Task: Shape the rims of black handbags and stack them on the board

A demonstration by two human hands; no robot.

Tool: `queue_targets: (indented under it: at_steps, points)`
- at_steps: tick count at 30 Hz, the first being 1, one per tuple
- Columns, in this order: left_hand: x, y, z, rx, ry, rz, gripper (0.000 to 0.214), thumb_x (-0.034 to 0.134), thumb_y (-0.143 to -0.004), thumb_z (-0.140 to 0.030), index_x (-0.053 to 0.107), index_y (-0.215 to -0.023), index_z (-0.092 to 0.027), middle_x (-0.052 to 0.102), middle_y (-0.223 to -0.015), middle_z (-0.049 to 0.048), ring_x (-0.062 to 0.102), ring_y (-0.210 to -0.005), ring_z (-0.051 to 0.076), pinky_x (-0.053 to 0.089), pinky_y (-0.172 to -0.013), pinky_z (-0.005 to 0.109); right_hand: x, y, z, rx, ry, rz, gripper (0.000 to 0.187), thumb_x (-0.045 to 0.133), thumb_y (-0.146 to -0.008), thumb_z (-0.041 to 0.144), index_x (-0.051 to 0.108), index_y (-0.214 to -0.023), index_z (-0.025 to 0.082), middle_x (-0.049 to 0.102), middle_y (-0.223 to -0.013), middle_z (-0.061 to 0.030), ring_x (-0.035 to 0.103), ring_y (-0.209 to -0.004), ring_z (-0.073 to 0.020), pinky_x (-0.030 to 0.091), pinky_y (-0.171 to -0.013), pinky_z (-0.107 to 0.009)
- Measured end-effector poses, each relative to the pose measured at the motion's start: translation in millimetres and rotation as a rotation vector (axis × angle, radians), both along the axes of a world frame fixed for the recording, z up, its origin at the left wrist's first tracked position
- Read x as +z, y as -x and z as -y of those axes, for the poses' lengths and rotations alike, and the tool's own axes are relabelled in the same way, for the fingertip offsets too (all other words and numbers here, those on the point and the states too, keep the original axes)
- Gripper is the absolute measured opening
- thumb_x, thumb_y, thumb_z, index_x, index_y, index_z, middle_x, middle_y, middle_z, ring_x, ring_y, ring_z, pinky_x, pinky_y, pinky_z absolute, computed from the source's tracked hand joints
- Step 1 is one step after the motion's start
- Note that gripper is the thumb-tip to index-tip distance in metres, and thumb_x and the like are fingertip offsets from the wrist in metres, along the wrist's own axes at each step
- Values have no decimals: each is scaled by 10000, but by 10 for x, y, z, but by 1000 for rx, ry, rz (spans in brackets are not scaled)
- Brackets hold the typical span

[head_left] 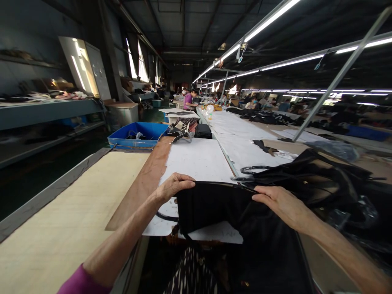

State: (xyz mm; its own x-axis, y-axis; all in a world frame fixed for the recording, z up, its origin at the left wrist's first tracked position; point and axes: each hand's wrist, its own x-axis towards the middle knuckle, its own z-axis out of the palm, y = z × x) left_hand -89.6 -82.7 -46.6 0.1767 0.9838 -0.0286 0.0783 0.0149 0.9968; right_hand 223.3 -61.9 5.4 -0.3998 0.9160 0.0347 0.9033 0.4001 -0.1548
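A worker's left hand (175,184) and right hand (280,203) hold the upper edge of a black bag (232,228) at the near end of a long factory surface (196,159), each grip closed on the dark material, the fingers curled over the top rim. The bag stands against the surface's near edge, partly over a white paper sheet (199,157) and hanging down toward the worker's lap, where a patterned garment shows. The left forearm ends in a magenta sleeve (81,283) at the bottom of the frame. Just to the right of the bag lies a heap of black bags (318,179) with a looped handle (252,168) sticking out toward the paper, touching or almost touching the held piece. To the left, a broad tan board (76,204) runs alongside the surface, with a brown strip between the two. Farther along stand a blue plastic bin (137,136) and a small pile of cut pieces (182,130), beside a dark block-shaped item. In the distance, a person in a purple top (188,100) bends over the same line, with other workers seated at the rows to the right under long fluorescent tubes (269,18). Grey shelving (45,110) lines the wall at left, stacked with goods too blurred to identify.
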Motion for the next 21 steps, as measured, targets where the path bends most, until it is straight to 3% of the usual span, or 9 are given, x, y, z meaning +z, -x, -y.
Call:
queue_targets:
  at_steps: [4, 9, 13, 16, 21]
  points:
    - [66, -21, 5, 8, 34, 26, 247, 659, -610, -336, 660, -729, -120, 556, -539, -19, 442, -483, 71, 329, -480, 188, -20, -47, -15, 31, 23, -49, 352, 377, -817, 458, 616, -952, 238, 648, -961, -45, 560, -916, -241, 388, -746, -309]
    - [85, -81, 59, -5, -48, -56, 244, 603, -662, -355, 657, -731, -127, 532, -546, -27, 400, -478, 62, 283, -455, 185, -24, -47, -12, 56, -14, -41, 303, 371, -835, 410, 605, -947, 255, 660, -883, -27, 589, -819, -213, 408, -686, -297]
    - [25, -126, 126, 17, -84, -75, 258, 572, -698, -377, 649, -745, -135, 535, -572, -21, 405, -491, 69, 281, -451, 188, -8, 92, 56, 64, -239, 101, 292, 481, -798, 340, 532, -1074, 261, 648, -935, -34, 600, -804, -215, 427, -669, -314]
    - [-3, -141, 169, 46, -78, -75, 270, 568, -696, -388, 650, -772, -142, 528, -558, -23, 408, -487, 72, 286, -454, 187, -18, 245, 108, 202, -416, 176, 442, 572, -735, 219, 459, -1162, 250, 569, -1134, -43, 566, -919, -214, 424, -746, -333]
    - [-27, -155, 181, 67, -74, -70, 277, 581, -691, -385, 637, -809, -141, 502, -575, -22, 399, -504, 72, 282, -454, 179, -78, 442, 90, 346, -447, 118, 507, 576, -715, 119, 426, -1183, 245, 484, -1239, -26, 484, -1061, -195, 396, -855, -337]
